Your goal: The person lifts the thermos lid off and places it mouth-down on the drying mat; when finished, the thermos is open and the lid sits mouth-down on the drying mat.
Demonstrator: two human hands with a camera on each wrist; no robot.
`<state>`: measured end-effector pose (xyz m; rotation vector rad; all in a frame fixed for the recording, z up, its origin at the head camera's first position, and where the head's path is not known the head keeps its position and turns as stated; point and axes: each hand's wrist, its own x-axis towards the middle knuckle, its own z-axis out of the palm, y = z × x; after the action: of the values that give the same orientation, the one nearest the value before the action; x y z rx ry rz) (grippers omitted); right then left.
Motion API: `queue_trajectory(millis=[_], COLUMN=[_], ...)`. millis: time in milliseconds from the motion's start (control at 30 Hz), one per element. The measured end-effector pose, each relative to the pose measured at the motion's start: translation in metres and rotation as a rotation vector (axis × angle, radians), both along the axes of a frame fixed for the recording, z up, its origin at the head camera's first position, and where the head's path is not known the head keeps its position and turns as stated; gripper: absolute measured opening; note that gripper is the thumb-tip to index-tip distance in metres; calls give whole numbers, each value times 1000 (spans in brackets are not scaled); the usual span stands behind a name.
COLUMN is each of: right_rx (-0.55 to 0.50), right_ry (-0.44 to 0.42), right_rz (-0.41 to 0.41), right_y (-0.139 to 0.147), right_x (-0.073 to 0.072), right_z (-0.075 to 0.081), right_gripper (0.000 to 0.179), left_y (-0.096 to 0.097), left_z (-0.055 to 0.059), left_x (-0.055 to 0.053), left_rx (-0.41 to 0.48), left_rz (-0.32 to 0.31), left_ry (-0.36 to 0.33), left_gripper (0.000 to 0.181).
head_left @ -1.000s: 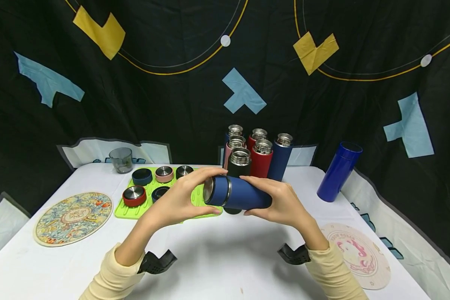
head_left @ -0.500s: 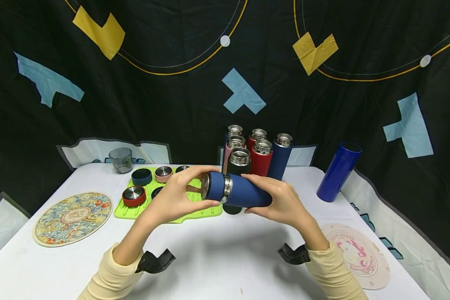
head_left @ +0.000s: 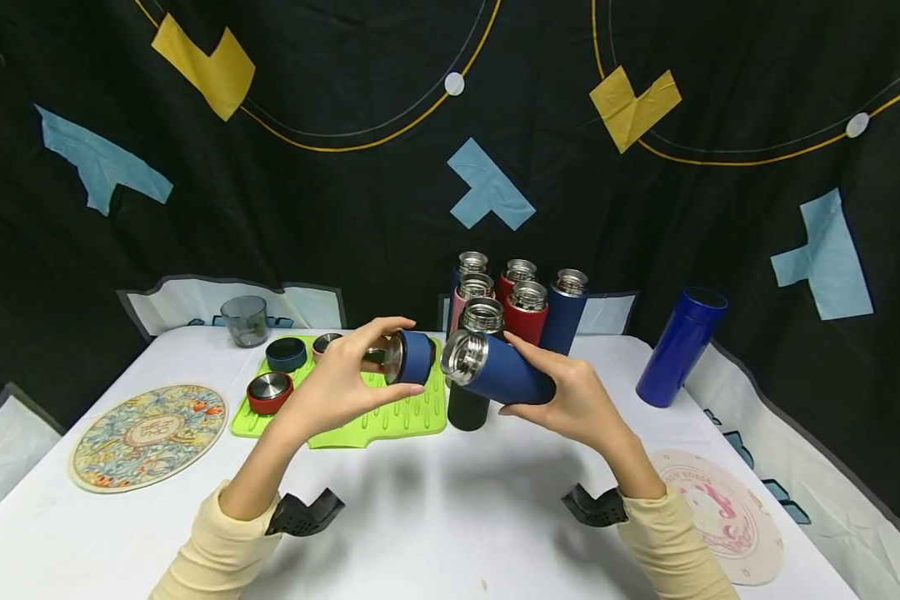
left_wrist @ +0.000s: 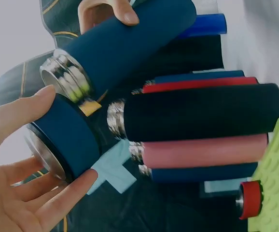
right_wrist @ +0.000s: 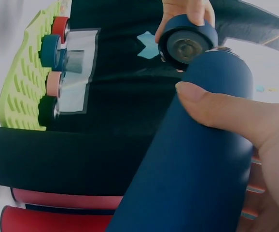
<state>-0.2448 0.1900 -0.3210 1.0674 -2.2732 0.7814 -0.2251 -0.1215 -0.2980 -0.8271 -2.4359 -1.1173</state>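
Note:
My left hand (head_left: 333, 379) pinches a blue bottle lid (head_left: 417, 358) between thumb and fingers, its steel-coloured top turned towards the palm. Apart from it, my right hand (head_left: 570, 396) grips the matching blue thermos bottle (head_left: 517, 372), which lies tilted in the air with its bare steel mouth facing the lid. In the left wrist view the threaded neck (left_wrist: 72, 79) shows close beside the lid (left_wrist: 64, 137). The right wrist view shows the underside of the lid (right_wrist: 183, 46) beyond the bottle (right_wrist: 188, 159), with the thumb across its side.
Behind the hands stand a black bottle (head_left: 467, 408), red bottles (head_left: 525, 321), a pink one and blue ones, all lidless. A green mat (head_left: 397, 423) holds several lids, including a red one (head_left: 268, 393). A grey cup (head_left: 244, 321), dark-blue tumbler (head_left: 678, 350) and round mats (head_left: 150, 437) stand around.
The lid has come off the blue bottle and moved left in my left hand, opening a gap. The bottle now tilts more, showing its open mouth.

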Motion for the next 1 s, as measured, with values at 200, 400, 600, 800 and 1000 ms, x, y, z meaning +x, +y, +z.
queue_trajectory(millis=[200,400,600,800,1000], right_rx=[-74,-161,-207,-292,-392], right_ry=[9,42,43,5,-31], right_rz=[-13,-60,-105,-148,-208], right_y=[9,21,29,37,43], right_x=[-4,-5,-5,-5,-9], right_z=[-8,-22,-31,-37,-40], right_gripper=[84,86,86,85,83], left_y=[-11,-23,-32,-37,-35], left_z=[-17,-40,-58,-74,-89], left_x=[-18,-38,-57,-79,-97], left_rx=[-35,-112,-162,-229,-294], left_rz=[9,49,76,60,22], left_ry=[-46,-33,-39,-77,-94], left_gripper=[69,67,67,69,66])
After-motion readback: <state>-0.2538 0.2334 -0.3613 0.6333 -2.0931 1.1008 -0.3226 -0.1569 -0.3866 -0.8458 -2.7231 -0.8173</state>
